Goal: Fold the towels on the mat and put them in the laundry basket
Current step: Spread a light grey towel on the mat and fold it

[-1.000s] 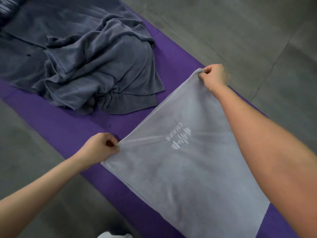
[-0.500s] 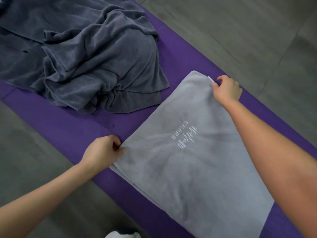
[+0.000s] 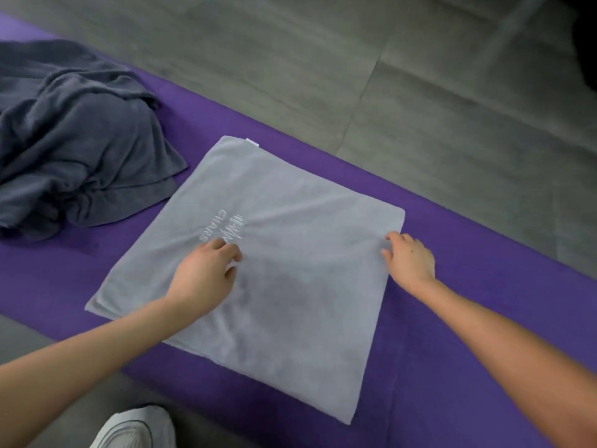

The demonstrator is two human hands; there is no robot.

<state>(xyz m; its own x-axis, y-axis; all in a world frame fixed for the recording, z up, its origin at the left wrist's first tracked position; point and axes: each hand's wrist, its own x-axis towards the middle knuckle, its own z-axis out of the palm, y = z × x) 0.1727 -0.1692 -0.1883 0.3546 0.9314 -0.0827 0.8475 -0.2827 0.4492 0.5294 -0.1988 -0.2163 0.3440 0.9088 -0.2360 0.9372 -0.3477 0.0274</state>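
A light grey towel with a white logo lies folded in a flat square on the purple mat. My left hand rests on the towel's middle just below the logo, its fingers curled and pinching the cloth. My right hand is at the towel's right edge, its fingertips closed on that edge. Creases run across the cloth between the two hands. A heap of dark grey towels lies crumpled on the mat to the left. No laundry basket is in view.
Grey tiled floor borders the mat on the far side and the near left. A white shoe shows at the bottom edge, just off the mat. Something dark sits in the top right corner.
Both hands laid the towel's far corners down on the mat and let them go. The left hand moved to the towel's middle, the right hand to its right edge. The view swung right.
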